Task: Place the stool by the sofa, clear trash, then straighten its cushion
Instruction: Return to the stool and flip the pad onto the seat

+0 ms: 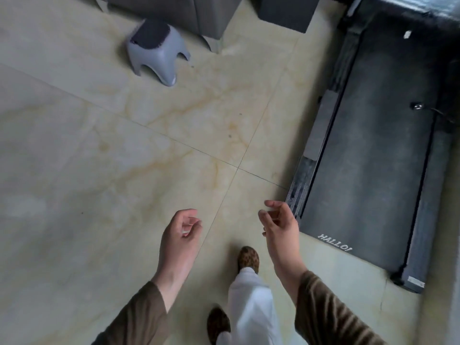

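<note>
A small grey plastic stool (159,53) with a dark seat stands on the tiled floor at the upper left, close to the base of a grey sofa (189,11) along the top edge. My left hand (180,232) hangs low in the middle, fingers loosely curled, holding nothing. My right hand (280,224) is beside it to the right, fingers apart and loosely bent, also holding nothing. Both hands are far from the stool. No cushion or trash is visible.
A dark treadmill (373,145) lies along the right side. A dark box-shaped piece (286,13) stands at the top next to the sofa. My legs and patterned slippers (249,257) show at the bottom. Beige tiled floor (99,158) fills the left and centre.
</note>
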Action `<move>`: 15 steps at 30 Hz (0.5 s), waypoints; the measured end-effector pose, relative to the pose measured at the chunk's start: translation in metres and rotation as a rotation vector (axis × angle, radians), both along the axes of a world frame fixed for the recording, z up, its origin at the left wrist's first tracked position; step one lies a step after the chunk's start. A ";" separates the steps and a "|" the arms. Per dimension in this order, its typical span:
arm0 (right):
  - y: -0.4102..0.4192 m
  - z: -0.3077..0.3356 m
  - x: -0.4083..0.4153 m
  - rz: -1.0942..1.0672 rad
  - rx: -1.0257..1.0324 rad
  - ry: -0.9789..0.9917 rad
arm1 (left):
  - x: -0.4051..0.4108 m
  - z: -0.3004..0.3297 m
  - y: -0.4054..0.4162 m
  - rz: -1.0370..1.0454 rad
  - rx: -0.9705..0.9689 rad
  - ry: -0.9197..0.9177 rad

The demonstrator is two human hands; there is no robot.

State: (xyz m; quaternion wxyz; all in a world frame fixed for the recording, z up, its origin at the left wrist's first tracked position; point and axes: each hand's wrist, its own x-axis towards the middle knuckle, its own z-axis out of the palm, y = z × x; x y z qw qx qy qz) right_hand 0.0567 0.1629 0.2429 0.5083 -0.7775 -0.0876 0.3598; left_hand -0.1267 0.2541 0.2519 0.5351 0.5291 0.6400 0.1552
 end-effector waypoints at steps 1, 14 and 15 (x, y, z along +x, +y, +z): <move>0.015 0.000 0.004 0.002 0.001 -0.004 | 0.003 0.001 0.014 0.008 0.000 0.000; 0.262 -0.005 0.024 0.181 -0.003 -0.096 | 0.016 0.002 0.237 0.200 0.035 -0.048; 0.283 -0.007 0.020 0.189 -0.008 -0.092 | 0.011 0.001 0.256 0.206 0.039 -0.044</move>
